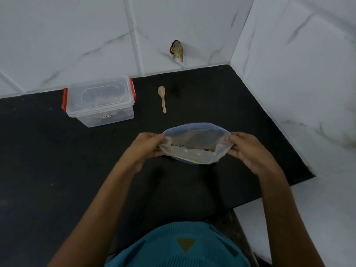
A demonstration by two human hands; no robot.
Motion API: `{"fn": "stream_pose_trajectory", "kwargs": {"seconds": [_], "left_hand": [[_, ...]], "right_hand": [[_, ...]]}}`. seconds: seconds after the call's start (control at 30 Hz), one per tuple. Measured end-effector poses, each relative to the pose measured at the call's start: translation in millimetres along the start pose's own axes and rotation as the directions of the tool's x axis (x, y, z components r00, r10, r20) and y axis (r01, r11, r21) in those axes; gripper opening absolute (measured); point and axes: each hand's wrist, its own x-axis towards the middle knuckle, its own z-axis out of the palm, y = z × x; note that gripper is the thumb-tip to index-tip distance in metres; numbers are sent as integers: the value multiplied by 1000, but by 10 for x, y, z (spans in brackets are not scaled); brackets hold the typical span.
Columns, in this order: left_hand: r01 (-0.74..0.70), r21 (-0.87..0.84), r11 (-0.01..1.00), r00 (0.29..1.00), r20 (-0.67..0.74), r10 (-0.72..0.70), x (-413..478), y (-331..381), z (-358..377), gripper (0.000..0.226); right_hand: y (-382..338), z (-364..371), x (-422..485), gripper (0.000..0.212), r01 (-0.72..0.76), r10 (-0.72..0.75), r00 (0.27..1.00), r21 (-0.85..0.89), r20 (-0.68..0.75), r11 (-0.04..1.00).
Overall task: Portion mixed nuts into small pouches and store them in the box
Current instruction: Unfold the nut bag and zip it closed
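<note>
The contents of the box (86,116) blur behind its cloudy lid (100,94); the small label (106,116) is unreadable.

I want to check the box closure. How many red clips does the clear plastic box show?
2: left clip on the left end of the box, right clip on its right end. None shows on the front; the back is hidden.

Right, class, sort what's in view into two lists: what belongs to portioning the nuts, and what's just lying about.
Belongs to the job: clear plastic bag, gripped by left hand and right hand; wooden spoon; lidded clear box.
Just there: crumpled scrap on the wall; black countertop.
</note>
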Motion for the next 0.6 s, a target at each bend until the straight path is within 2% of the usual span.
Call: {"fn": "stream_pose_trajectory", "kwargs": {"seconds": [0.07,0.13,0.23,0.3,0.37,0.47,0.6], "left_hand": [[114,-255,960,989,119,-86,-28,31,-16,8],[198,-423,884,973,197,-123,-41,28,-42,14],[270,-533,802,956,245,-159,-44,-23,-39,30],[288,-548,785,953,245,-178,-42,-52,-10,29],[282,-531,799,955,236,-180,-37,-71,16,27],[228,-572,788,970,204,-133,-21,-67,39,30],[148,-617,773,983,176,-48,-5,-44,41,11]], "right_hand": [[14,-30,-11,10,-27,9,996,191,92,981],[47,-62,2,16,-67,12,987,339,161,938],[151,-112,77,69,-144,-2,960,503,278,852],[217,-136,125,77,-161,-22,954,575,299,802],[257,-135,141,74,-171,-23,956,618,294,767],[277,-112,141,59,-176,-6,962,641,271,747],[245,-82,109,12,-172,51,976,615,210,769]]}}
